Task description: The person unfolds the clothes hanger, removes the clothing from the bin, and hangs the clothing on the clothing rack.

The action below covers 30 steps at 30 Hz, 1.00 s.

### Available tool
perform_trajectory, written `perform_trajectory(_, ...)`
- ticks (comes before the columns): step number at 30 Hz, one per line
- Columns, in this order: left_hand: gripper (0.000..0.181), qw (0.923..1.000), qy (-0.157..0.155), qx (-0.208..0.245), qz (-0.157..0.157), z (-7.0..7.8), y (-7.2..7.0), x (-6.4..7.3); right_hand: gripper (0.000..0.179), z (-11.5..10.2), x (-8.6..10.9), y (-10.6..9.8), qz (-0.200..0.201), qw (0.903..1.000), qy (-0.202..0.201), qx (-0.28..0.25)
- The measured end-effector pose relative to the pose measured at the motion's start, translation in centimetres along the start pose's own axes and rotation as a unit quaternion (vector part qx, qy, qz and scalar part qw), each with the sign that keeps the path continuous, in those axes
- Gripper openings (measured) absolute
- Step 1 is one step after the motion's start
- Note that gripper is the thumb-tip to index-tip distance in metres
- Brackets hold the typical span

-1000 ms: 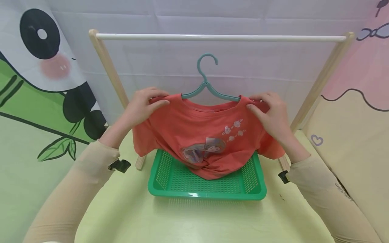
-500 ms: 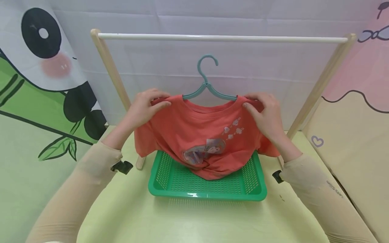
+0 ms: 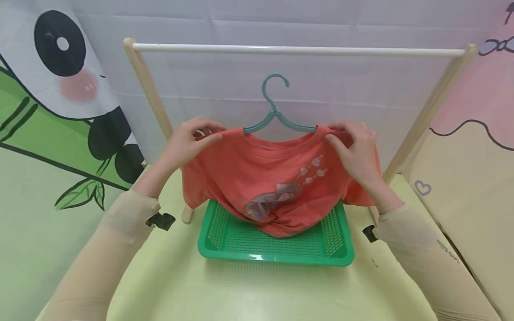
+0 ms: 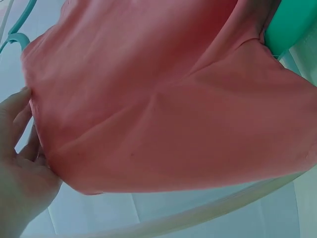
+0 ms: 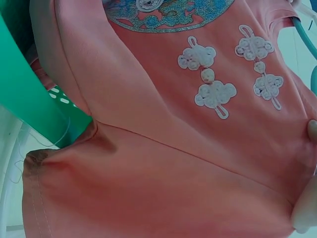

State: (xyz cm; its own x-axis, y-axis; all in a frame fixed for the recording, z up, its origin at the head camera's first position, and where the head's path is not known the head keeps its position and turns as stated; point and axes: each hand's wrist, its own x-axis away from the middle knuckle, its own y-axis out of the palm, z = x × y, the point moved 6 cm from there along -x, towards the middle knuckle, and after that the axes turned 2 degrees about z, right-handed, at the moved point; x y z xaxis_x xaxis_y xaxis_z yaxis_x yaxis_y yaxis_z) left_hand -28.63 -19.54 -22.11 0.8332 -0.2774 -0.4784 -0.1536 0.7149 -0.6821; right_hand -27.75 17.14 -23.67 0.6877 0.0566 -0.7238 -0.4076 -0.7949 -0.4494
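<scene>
A red T-shirt (image 3: 277, 178) with a printed picture and white flower trim hangs on a teal hanger (image 3: 275, 113), whose hook stands up free above the collar. The left hand (image 3: 192, 140) pinches the shirt's left shoulder between thumb and fingers. On the other shoulder, the right hand (image 3: 355, 149) pinches the cloth the same way. In the left wrist view the fingertips (image 4: 22, 96) grip the shirt's edge. The hanger's arms are hidden inside the shirt. The bunched hem droops into a green basket (image 3: 277, 258).
Behind the shirt stands a rack with a white rod (image 3: 297, 50) and wooden side posts (image 3: 150, 91). The basket rests on a pale yellow-green table (image 3: 265, 294). Printed cloth panels (image 3: 466, 178) enclose the back and sides.
Both hands keep hold of the shirt's shoulders. The right hand shifted slightly inward, then back outward, drawing the shoulder cloth wider. Rack and basket appear slightly further right as the view turned.
</scene>
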Motion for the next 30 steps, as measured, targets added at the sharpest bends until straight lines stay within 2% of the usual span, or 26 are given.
perform_trajectory(6,0.019,0.9996,-0.007,0.017,0.021,-0.6,-0.3,0.2,0.026,0.3,0.0,-0.3,0.004,1.0,-0.003,0.001)
perform_trajectory(13,0.021,0.9996,-0.015,0.02,0.017,-1.2,0.1,0.3,0.026,0.4,0.0,-0.5,0.013,0.9999,-0.009,0.001)
perform_trajectory(20,0.021,0.9994,-0.022,0.02,0.019,-1.2,0.2,0.3,0.026,0.6,0.1,-0.5,0.013,0.9999,-0.007,-0.003)
perform_trajectory(30,0.025,0.9993,-0.033,0.011,-0.013,-1.5,0.8,0.2,0.025,0.7,0.0,-0.4,0.01,0.9999,-0.007,0.0)
